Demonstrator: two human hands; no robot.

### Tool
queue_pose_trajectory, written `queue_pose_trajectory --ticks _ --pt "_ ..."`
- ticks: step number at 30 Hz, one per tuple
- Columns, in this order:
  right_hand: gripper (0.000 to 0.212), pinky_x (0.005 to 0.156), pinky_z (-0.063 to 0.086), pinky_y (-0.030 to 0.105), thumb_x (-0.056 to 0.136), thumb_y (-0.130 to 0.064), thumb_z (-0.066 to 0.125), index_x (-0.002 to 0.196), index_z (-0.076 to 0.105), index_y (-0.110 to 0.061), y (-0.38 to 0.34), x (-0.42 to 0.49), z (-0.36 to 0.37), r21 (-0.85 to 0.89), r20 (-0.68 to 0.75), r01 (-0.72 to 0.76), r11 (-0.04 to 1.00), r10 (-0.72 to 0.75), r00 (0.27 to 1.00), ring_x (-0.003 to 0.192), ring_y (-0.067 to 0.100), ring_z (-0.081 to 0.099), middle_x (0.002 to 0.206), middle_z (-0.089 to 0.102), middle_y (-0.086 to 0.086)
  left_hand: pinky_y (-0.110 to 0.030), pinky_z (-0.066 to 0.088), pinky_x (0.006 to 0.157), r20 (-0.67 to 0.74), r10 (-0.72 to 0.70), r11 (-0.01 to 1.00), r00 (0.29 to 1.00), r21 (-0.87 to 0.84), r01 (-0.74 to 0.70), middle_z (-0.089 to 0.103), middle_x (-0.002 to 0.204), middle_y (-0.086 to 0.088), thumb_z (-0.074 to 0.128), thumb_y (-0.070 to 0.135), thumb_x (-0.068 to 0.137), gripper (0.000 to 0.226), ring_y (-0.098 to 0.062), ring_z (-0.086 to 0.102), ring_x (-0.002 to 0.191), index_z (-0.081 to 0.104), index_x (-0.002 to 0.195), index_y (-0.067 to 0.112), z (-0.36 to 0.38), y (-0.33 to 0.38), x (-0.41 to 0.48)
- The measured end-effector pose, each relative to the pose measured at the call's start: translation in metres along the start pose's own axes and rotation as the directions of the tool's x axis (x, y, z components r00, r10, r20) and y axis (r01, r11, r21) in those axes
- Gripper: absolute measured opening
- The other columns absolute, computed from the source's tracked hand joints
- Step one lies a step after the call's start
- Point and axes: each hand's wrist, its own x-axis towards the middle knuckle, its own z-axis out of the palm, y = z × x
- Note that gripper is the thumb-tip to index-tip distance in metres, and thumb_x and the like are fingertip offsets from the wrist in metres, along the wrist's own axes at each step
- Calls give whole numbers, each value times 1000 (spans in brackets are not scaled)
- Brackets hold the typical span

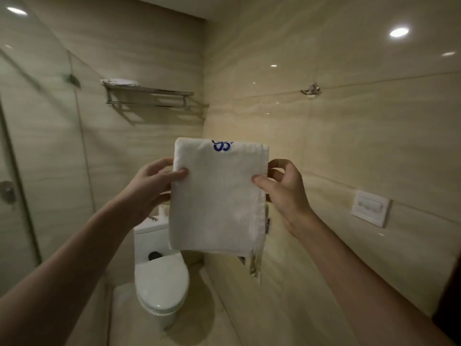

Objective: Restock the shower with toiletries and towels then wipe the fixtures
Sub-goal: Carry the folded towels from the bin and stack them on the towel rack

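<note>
A folded white towel (217,196) with blue lettering at its top edge hangs upright in front of me, held between both hands. My left hand (149,186) pinches its left edge, thumb on the front. My right hand (282,188) pinches the right edge, thumb on the front and fingers curled behind. A metal towel shelf (149,94) is fixed on the far wall, up and to the left of the towel, with a white folded cloth (119,82) at its left end.
A white toilet (159,278) stands below the towel in the corner, a small roll (163,210) on its tank. A glass shower screen (37,146) runs along the left. The right tiled wall carries a metal hook (311,90) and a white switch plate (370,208).
</note>
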Motion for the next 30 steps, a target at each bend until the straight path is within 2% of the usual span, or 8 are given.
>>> queue_pose_trajectory --ticks 4,8,13,18,22,25,30 --pt "33 75 62 41 83 -4 73 104 53 -19 36 51 42 5 44 -7 1000 6 999 91 22 73 106 73 6 -49 55 97 -80 17 999 997 31 -15 73 116 -13 71 19 90 29 -35 69 109 69 119 17 -31 -21 44" --pt "33 71 64 34 85 -6 72 110 53 -17 63 107 91 12 126 -4 1000 2 992 87 14 74 107 72 1 -39 56 85 -130 35 999 991 30 -32 75 108 -7 72 20 88 25 -27 71 100 71 114 21 -74 -45 98" --pt "35 75 64 39 86 -4 72 116 53 -10 90 186 159 -7 224 -2 1000 4 975 91 20 75 107 73 6 -31 57 75 -188 67 998 980 21 -64 76 108 -6 73 23 87 30 -21 74 95 71 116 18 -135 -70 167" --pt "37 70 62 32 86 -3 72 117 52 -9 119 249 221 45 256 5 999 -16 967 90 18 75 107 74 7 -30 56 77 -297 112 994 948 13 -113 76 108 -2 68 25 93 25 -19 72 95 71 117 22 -174 -90 228" --pt "38 78 63 40 85 0 72 118 53 -9 145 296 256 69 292 -8 998 -12 956 92 20 75 109 73 7 -30 56 77 -309 103 995 946 22 -101 75 100 0 64 20 95 25 -15 69 88 68 120 18 -200 -105 275" --pt "36 83 62 45 85 0 72 114 55 -13 165 334 277 77 328 -20 997 -7 945 96 23 74 106 74 5 -25 56 71 -333 98 995 938 14 -99 74 97 0 63 15 96 25 -14 68 83 66 121 13 -216 -113 311" --pt "32 81 61 40 86 -1 72 108 56 -19 197 403 318 138 369 -3 990 -49 928 97 22 72 108 72 5 -27 57 69 -370 113 993 922 75 -92 74 98 -4 66 15 94 23 -17 69 85 67 116 17 -239 -126 369"
